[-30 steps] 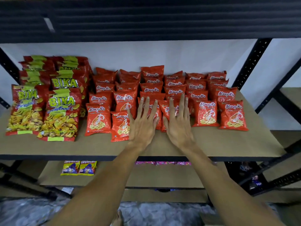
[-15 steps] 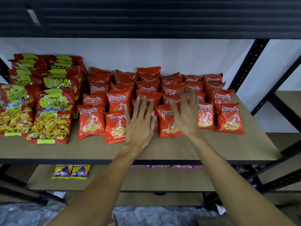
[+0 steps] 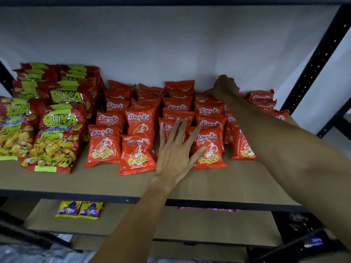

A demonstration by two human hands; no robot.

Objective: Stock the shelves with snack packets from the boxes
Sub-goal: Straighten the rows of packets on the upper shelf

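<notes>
Snack packets lie under the flat, spread left hand; right hand at back row, grip unclear.

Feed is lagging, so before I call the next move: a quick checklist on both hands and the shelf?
1. Left hand empty, flat on the front orange packets: ok.
2. Right hand empty: cannot tell; it is at the back row, fingers hidden.
3. Bare shelf board along the front edge: ok.
4. Large bags in their own stack at left: ok.
</notes>
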